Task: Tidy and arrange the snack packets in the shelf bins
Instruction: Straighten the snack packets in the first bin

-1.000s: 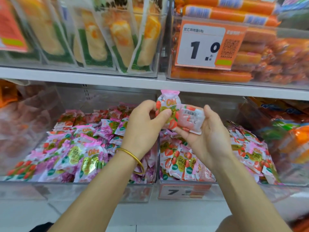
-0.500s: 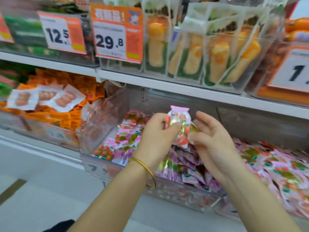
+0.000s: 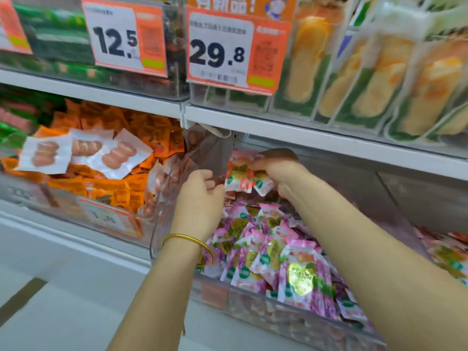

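A clear shelf bin [image 3: 253,304] holds several pink and purple snack packets [image 3: 286,259]. My right hand [image 3: 277,171] reaches over the back of this bin and is shut on pink and red snack packets [image 3: 240,177], held above the pile. My left hand [image 3: 200,198], with a gold bangle on the wrist, hovers just left of those packets near the bin's left wall, fingers curled and holding nothing that I can see.
Left of it, another clear bin [image 3: 50,198] holds orange packets and white sausage packs [image 3: 86,150]. Price tags 12.5 [image 3: 124,36] and 29.8 [image 3: 233,51] hang on the upper shelf, with corn packs [image 3: 379,79] at the right. More packets [image 3: 448,252] lie at far right.
The view swung left and closer. My right hand took the packets from my left hand and moved them toward the back of the pink-packet bin; my left hand let go.
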The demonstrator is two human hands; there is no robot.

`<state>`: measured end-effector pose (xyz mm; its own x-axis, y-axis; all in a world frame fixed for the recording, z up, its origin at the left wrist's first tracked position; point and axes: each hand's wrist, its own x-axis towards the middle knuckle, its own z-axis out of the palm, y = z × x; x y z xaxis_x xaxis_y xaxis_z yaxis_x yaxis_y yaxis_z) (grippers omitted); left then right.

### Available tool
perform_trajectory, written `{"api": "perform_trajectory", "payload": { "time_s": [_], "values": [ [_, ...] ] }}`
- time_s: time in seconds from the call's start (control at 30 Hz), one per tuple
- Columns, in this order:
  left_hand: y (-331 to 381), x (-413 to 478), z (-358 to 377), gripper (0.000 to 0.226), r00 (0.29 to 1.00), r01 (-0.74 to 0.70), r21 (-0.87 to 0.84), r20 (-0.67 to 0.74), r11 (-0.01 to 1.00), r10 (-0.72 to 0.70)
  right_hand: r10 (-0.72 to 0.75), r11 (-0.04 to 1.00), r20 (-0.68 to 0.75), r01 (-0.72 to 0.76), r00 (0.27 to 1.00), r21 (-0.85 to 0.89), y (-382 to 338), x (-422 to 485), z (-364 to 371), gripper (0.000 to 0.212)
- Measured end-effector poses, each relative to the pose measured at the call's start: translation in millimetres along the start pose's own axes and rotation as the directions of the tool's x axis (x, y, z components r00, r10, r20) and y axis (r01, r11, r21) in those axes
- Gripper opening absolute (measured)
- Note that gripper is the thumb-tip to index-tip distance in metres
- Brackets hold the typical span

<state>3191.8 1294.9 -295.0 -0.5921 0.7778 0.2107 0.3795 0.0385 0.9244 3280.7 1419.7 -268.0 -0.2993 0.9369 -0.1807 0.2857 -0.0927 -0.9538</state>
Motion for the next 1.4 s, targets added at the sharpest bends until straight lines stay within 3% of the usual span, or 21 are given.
{"api": "perform_trajectory", "payload": {
  "time_s": [0.1, 0.2, 0.3, 0.43, 0.53, 0.6, 0.67, 0.73, 0.8, 0.87, 0.93, 1.0, 1.07, 1.13, 1.3, 1.4],
  "values": [
    [-12, 8, -3, 0.037, 0.999, -0.004, 0.144, 0.052, 0.99, -0.003, -0.023, 0.955, -0.066, 0.002, 0.998, -0.296, 8, 32, 21, 0.021],
    [-20, 11, -5, 0.037, 0.993, -0.004, 0.228, 0.117, 0.974, -0.023, -0.064, 0.804, -0.068, 0.011, 0.996, -0.594, 23, 49, 34, 0.021],
    [-23, 11, -9, 0.037, 0.989, -0.034, 0.264, 0.15, 0.964, -0.006, -0.111, 0.765, -0.104, 0.018, 0.988, -0.644, 24, 54, 27, 0.03],
    [-25, 10, -13, 0.04, 0.977, -0.037, 0.281, 0.213, 0.959, -0.024, -0.196, 0.728, -0.125, 0.059, 0.973, -0.683, 22, 50, 19, 0.02],
    [-25, 7, -15, 0.041, 0.974, -0.026, 0.279, 0.222, 0.96, -0.038, -0.262, 0.546, -0.163, 0.007, 0.951, -0.838, 20, 38, 13, 0.018],
    [-25, 6, -17, 0.042, 0.974, -0.02, 0.261, 0.223, 0.965, -0.04, -0.36, 0.391, -0.022, 0.129, 0.933, -0.911, 15, 26, 7, 0.022],
    [-23, 5, -19, 0.044, 0.976, -0.016, 0.239, 0.216, 0.971, -0.037, -0.361, 0.381, 0.247, 0.384, 0.899, -0.841, 10, 14, 9, 0.034],
    [-20, 3, -19, 0.044, 0.978, -0.01, 0.211, 0.205, 0.978, -0.035, -0.23, 0.364, 0.481, 0.533, 0.846, -0.764, 10, 1, 19, 0.038],
    [-18, 3, -20, 0.044, 0.979, 0.011, 0.165, 0.197, 0.986, -0.044, -0.046, 0.272, 0.545, 0.536, 0.837, -0.799, 15, 1, 29, 0.042],
    [-15, 4, -21, 0.043, 0.979, 0.033, 0.123, 0.194, 0.992, -0.056, 0.038, 0.212, 0.505, 0.487, 0.862, -0.847, 19, 7, 35, 0.046],
    [-12, 5, -22, 0.043, 0.979, 0.05, 0.093, 0.191, 0.994, -0.067, 0.04, 0.252, 0.494, 0.469, 0.869, -0.846, 16, 8, 36, 0.046],
    [-10, 6, -22, 0.043, 0.98, 0.065, 0.055, 0.184, 0.996, -0.074, -0.015, 0.379, 0.503, 0.47, 0.864, -0.797, 10, 3, 29, 0.043],
    [-6, 5, -21, 0.042, 0.982, 0.065, 0.026, 0.178, 0.998, -0.068, -0.156, 0.503, 0.438, 0.452, 0.886, -0.736, 1, -13, 8, 0.044],
    [0, 2, -16, 0.039, 0.983, 0.036, 0.01, 0.18, 0.999, -0.037, -0.326, 0.562, 0.322, 0.457, 0.889, -0.69, -5, -39, -25, 0.046],
    [36, -24, 24, 0.035, 0.966, -0.129, -0.042, 0.222, 0.991, 0.135, -0.529, 0.565, 0.214, 0.529, 0.821, -0.633, 11, -137, -116, 0.041],
    [66, -54, 62, 0.037, 0.916, -0.273, -0.088, 0.279, 0.958, 0.287, -0.571, 0.543, 0.115, 0.479, 0.813, -0.689, 35, -172, -162, 0.042]
  ]
}}
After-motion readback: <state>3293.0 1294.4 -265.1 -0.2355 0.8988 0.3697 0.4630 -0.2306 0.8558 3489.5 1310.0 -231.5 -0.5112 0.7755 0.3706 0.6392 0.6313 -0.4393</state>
